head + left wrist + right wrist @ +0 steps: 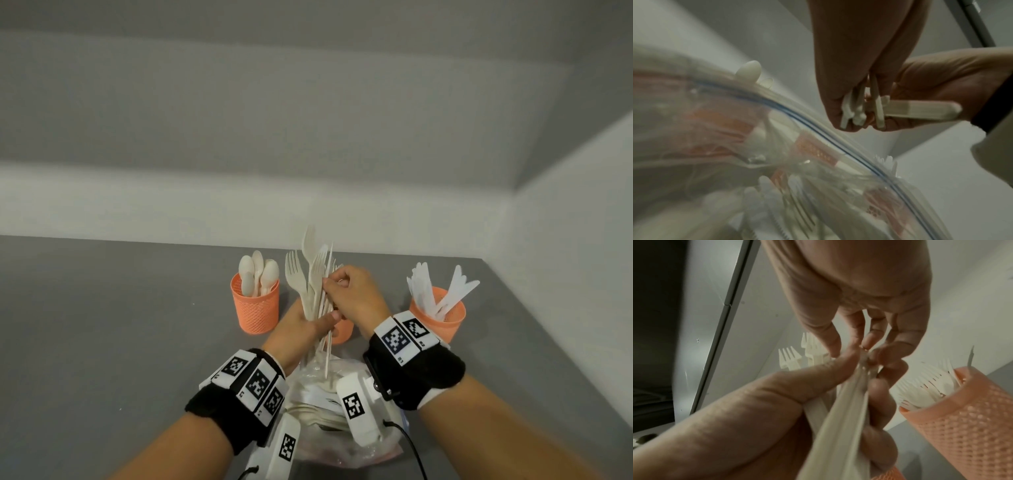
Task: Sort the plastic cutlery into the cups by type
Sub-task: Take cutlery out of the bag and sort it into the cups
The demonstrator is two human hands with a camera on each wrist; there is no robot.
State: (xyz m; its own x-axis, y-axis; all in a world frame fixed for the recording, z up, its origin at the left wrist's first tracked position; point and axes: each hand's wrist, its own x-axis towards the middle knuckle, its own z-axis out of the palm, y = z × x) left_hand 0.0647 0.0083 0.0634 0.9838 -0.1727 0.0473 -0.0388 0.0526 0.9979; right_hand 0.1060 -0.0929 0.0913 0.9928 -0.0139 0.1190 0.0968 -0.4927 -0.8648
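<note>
We see only a sliver of the middle orange cup (343,331), the rest lost behind the left hand (301,329) and the bundle of forks (313,284). The plastic bag (346,448) is largely covered by both wrist cameras, and through its blurred film in the left wrist view we cannot sort its cutlery by type.

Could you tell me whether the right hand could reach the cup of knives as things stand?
Probably yes: the cup of knives stands just beyond the right hand, nothing between, though its fingers pinch the forks.
</note>
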